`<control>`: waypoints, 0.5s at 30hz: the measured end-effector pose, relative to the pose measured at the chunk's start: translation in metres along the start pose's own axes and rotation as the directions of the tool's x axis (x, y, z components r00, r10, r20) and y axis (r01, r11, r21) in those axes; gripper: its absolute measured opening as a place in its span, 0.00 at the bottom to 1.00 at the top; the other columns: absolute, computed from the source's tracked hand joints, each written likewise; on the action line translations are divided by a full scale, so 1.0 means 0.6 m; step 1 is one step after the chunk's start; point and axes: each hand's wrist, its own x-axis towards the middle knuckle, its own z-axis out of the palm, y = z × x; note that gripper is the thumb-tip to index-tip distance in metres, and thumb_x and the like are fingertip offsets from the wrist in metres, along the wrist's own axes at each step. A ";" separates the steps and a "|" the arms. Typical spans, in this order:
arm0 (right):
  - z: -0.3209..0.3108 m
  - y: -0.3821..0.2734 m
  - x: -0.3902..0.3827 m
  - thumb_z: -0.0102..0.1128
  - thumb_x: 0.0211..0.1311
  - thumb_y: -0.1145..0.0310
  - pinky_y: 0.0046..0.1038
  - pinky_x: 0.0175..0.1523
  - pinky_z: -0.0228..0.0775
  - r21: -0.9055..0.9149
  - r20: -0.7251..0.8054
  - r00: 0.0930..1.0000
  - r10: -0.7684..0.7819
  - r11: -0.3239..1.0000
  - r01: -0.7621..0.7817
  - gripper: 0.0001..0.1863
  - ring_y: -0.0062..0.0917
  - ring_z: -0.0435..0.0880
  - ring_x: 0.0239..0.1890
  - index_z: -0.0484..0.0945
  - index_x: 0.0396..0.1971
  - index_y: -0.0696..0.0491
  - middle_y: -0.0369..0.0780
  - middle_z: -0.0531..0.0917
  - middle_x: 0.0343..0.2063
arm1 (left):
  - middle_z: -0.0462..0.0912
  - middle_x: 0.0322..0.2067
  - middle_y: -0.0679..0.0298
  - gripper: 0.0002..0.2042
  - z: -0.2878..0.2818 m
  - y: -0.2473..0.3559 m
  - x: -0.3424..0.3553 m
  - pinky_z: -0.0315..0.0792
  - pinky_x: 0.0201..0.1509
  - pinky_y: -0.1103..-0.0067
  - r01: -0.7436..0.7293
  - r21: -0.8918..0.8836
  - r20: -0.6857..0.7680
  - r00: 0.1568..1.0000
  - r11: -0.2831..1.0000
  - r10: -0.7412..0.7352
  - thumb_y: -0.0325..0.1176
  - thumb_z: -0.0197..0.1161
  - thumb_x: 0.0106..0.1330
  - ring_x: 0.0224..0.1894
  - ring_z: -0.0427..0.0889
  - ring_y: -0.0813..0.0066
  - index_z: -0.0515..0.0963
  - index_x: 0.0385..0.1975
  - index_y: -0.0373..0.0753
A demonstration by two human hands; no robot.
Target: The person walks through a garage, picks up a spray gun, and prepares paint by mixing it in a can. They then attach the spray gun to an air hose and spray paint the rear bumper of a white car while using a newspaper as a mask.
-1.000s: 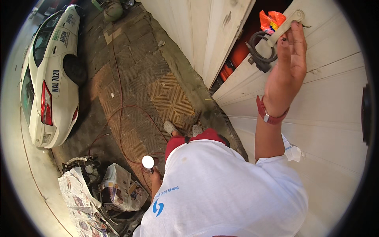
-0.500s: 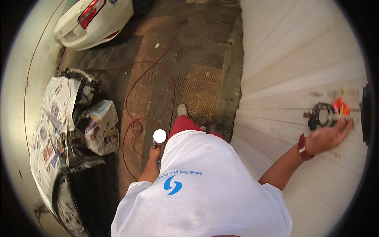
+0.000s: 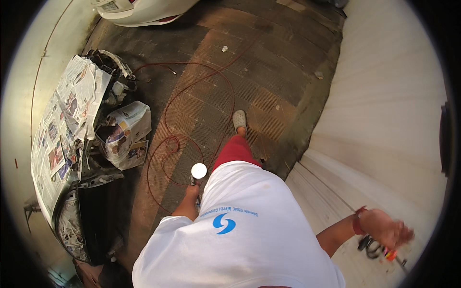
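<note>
My left hand (image 3: 192, 191) is closed on a metal spray gun with a round white-topped cup (image 3: 199, 170), low at my left side. My right hand (image 3: 385, 227), with a red wristband, is at the lower right beside the white panelled wall (image 3: 379, 120), its fingers smeared by motion. Just below it on the wall hang a dark looped object (image 3: 372, 248) and an orange packet (image 3: 390, 255); I cannot tell whether the hand touches them.
A car body part covered in newspaper (image 3: 67, 120) stands at my left. A white car (image 3: 137, 12) is at the top. A red hose (image 3: 175, 144) lies looped on the textured floor mats (image 3: 269, 115) around my feet.
My view has swung away from the wall fixture and along the floor. My right hand has left the pale bar it was at and moved down-right in view; my left hand still holds the gun.
</note>
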 end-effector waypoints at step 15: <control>0.160 0.040 -0.802 0.69 0.67 0.63 0.41 0.63 0.77 -0.476 0.707 -0.689 0.156 0.826 -0.301 0.27 0.49 0.85 0.57 0.79 0.62 0.58 0.54 0.86 0.54 | 0.74 0.70 0.41 0.34 -0.308 0.775 -0.007 0.68 0.74 0.62 -0.328 -0.207 -0.178 0.939 0.922 0.294 0.47 0.58 0.76 0.73 0.73 0.45 0.63 0.77 0.36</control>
